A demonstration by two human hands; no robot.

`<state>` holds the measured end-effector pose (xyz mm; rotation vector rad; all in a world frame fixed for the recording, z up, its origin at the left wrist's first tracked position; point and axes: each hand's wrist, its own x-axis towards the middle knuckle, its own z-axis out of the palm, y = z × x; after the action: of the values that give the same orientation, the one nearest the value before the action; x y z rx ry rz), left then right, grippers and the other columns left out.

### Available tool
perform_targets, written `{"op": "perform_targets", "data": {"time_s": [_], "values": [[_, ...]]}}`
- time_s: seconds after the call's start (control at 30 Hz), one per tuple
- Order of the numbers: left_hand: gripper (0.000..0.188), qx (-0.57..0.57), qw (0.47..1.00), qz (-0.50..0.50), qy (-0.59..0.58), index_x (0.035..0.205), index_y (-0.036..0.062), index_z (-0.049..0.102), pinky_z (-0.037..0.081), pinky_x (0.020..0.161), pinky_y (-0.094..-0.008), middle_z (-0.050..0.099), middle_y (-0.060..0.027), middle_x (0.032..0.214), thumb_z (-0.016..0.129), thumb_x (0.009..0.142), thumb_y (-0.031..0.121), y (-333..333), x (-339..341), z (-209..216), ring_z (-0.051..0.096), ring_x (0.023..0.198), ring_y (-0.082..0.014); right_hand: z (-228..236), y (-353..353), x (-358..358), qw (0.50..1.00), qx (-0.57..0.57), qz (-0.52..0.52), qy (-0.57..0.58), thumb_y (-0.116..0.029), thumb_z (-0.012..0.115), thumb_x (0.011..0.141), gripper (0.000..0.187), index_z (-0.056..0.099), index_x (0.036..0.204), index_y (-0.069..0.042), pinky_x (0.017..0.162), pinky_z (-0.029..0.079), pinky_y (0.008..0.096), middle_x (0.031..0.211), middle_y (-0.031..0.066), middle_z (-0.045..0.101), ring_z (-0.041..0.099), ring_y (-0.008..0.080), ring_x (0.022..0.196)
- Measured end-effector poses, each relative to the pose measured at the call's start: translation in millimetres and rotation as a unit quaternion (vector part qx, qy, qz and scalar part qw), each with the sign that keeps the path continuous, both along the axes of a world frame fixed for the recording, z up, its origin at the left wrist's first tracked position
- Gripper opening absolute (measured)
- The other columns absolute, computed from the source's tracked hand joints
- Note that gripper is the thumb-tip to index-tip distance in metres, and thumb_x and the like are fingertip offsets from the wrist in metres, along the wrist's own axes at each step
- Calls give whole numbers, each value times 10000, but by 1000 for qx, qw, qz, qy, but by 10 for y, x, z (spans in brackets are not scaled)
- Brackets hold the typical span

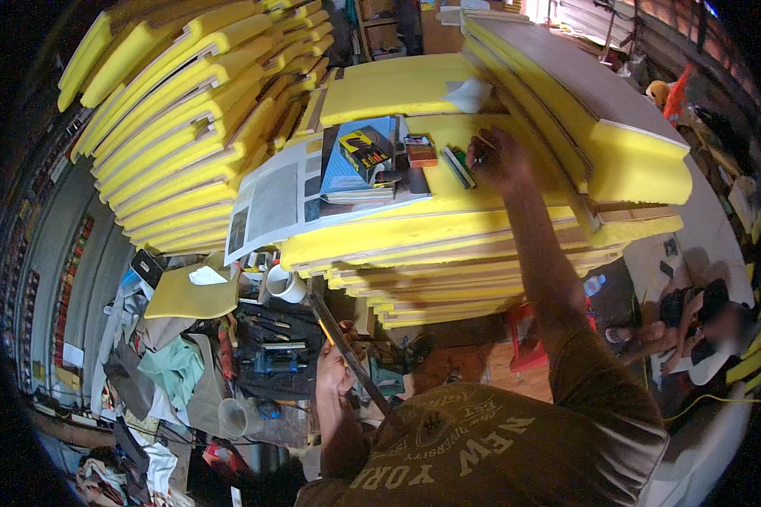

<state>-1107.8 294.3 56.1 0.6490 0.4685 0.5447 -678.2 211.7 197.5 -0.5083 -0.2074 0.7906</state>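
Two hands (336, 373) (500, 160), the right indistinct

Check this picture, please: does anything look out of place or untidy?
Yes, mildly. The printed paper sheet sticks out past the left edge of the yellow foam panels beneath it, so it looks askew. Crumpled cloths lie tangled at lower left, untidy against the stacked panels. I see no spill.

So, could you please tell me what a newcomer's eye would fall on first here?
Probably the tall stack of yellow foam boards at the upper left. Next, the right hand over the middle yellow pile, with a black-and-yellow box to its left. Below, the left hand is by a long dark strip.
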Motion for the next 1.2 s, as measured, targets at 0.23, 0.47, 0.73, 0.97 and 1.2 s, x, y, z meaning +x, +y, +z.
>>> {"op": "perform_targets", "data": {"time_s": [0.23, 0.47, 0.73, 0.97, 1.2], "values": [[273, 8, 1000, -9, 2, 1145, 42, 511, 407, 494, -226, 562, -32, 855, 534, 880, 103, -2, 29, -4, 461, 558, -78, -166, -103, -347, 995, 90, 23, 33, -147, 481, 870, 143, 495, 915, -12, 824, 485, 408, 874, 154, 529, 557, 301, 823], [273, -15, 998, 7, 56, 1137, 74, 483, 394, 478, -221, 539, 3, 828, 549, 875, 120, -82, 85, 125, 446, 550, -66, -267, -206, -254, 968, 1, -55, -243, -107, 473, 857, 153, 500, 963, 1, 879, 466, 410, 999, 166, 524, 552, 322, 932], [228, -32, 999, -14, -4, 1087, 88, 474, 355, 454, -184, 518, 8, 819, 547, 872, 105, -32, 81, 54, 431, 542, -54, 28, -619, 569, 798, -319, -152, -488, -76, 439, 827, 156, 529, 950, -48, 751, 447, 345, 965, 91, 540, 533, 221, 863], [224, -35, 999, -7, 10, 1101, 85, 487, 365, 462, -185, 543, -8, 831, 533, 882, 103, -41, 119, 75, 461, 554, -63, -235, -648, 1002, 663, -445, -140, -586, -71, 464, 771, 139, 560, 860, -26, 782, 420, 349, 836, 89, 565, 523, 213, 856], [283, 8, 999, 12, 39, 1156, 73, 511, 406, 474, -200, 579, -22, 868, 540, 875, 93, 12, 45, 2, 498, 584, -75, -273, -630, 917, 494, -320, -302, -750, -39, 491, 800, 135, 554, 918, -26, 843, 396, 310, 925, 105, 553, 510, 202, 884]]}}
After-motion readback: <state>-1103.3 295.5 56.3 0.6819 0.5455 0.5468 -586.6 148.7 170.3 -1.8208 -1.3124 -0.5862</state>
